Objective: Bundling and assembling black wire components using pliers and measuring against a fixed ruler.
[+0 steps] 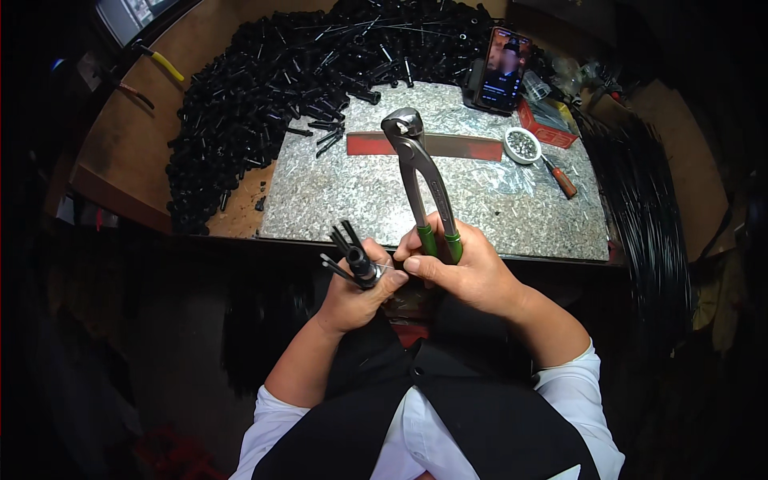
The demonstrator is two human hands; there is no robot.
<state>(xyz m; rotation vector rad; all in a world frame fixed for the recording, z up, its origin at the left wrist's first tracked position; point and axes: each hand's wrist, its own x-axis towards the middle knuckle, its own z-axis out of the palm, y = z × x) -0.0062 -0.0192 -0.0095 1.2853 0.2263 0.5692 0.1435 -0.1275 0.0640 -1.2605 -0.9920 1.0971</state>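
Observation:
My left hand (pixel 350 302) is closed round a black tubular plastic part (pixel 359 262) with several thin prongs sticking up and out to the left. A thin light strand, perhaps wire, runs from that part toward the fingertips of both hands. Upright in my right hand (pixel 482 272) stands a pair of steel pincers (pixel 412 152) with green grips, its rounded jaws pointing away from me. My right thumb and forefinger come together beside my left thumb, near the strand. Both hands are just in front of the table's near edge.
A large heap of black plastic parts (pixel 264 88) covers the back left. On the speckled tabletop (pixel 336 192) lie a red-brown bar (pixel 472 148), a white bowl of small metal pieces (pixel 522 146) and a screwdriver (pixel 563 182). A phone (pixel 504 72) stands behind; black rods (pixel 648 200) hang at right.

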